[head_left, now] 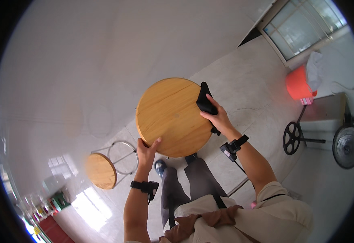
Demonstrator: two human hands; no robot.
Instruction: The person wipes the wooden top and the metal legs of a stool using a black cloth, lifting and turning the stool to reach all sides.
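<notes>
A round wooden stool seat (172,117) is in front of me, its pale grain facing up. My left hand (147,153) grips its near-left rim, thumb on top and fingers out of sight below. At the right rim, my right hand (219,117) is closed on a black piece of what looks like folded cloth (205,98), which touches the seat's edge. Small metal ends show at the rim; whatever is under the seat is hidden.
Left of my feet, another wooden-topped stool (101,170) with a metal ring frame (123,158) lies tipped over. To the right are an orange bin (300,83) with a plastic bag, a black spoked round base (292,138) and a fan (347,146). A glass-paned door (304,27) stands top right.
</notes>
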